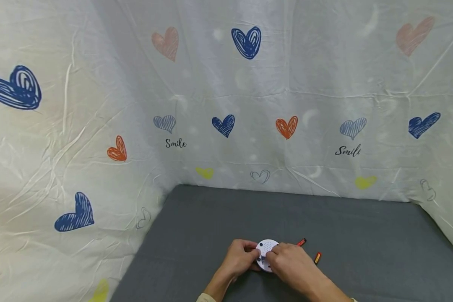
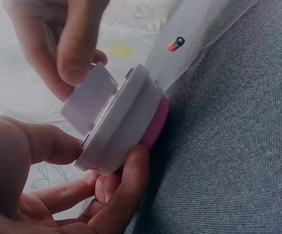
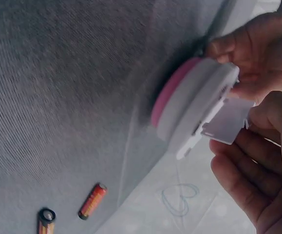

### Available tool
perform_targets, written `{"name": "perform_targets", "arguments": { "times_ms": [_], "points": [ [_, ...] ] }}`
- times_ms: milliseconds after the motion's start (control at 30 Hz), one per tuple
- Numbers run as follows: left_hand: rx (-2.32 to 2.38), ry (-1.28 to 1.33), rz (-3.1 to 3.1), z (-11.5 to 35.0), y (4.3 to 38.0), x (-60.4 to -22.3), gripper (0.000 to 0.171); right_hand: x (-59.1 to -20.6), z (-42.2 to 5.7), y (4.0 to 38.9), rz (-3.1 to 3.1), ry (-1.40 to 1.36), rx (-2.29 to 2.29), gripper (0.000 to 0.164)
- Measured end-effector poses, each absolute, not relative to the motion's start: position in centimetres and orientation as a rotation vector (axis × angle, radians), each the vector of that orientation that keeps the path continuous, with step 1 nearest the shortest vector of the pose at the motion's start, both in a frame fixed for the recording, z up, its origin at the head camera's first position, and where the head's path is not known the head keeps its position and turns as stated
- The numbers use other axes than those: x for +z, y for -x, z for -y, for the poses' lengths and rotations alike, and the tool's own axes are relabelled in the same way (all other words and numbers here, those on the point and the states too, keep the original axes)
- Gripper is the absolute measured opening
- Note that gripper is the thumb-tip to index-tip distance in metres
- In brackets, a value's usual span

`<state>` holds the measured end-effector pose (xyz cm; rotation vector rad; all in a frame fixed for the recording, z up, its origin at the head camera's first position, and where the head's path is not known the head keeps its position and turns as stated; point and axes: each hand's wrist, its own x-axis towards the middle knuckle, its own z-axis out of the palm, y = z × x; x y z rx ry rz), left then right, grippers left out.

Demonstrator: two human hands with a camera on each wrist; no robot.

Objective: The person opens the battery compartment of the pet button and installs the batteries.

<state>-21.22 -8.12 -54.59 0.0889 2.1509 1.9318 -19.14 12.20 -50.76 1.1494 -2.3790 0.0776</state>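
Note:
In the head view my left hand [image 1: 238, 259] grips a round white device [image 1: 266, 244] with a patch of small holes and dark pads on its upturned face. A pink part [image 2: 158, 123] forms its underside, close over the cloth. My right hand [image 1: 295, 265] pinches a thin white battery cover [image 2: 89, 99] between thumb and fingers. This cover stands up at an angle from the device's face, its lower edge right at the compartment opening. The inside of the compartment is mostly hidden.
Two red-and-black batteries lie on the grey cloth to the right: one battery [image 1: 317, 258] and another battery [image 1: 301, 242] partly behind my right hand. A white curtain [image 1: 249, 159] printed with hearts closes off the back and left side.

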Motion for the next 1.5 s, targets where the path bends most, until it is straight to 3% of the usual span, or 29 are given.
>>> {"name": "perform_targets", "arguments": {
  "times_ms": [400, 800, 1133, 1500],
  "points": [
    [1.939, -0.079, -2.145, 8.1, 21.2, -54.5, 0.032, -48.6, -14.6, 19.8, 2.365, -1.036, 0.168, 0.02],
    [1.941, -0.074, -2.14, 8.1, 21.2, -54.7, 0.031, -47.9, -21.9, 19.9, 2.477, -0.815, 0.07, 0.022],
    [1.927, -0.071, -2.154, 8.1, 21.3, -54.6, 0.031, -50.1, -27.4, 18.9, 2.615, -0.674, 0.021, 0.023],
    [1.921, -0.072, -2.156, 8.0, 21.3, -54.5, 0.03, -53.2, -29.5, 18.6, 2.702, -0.601, -0.01, 0.018]
  ]
}}
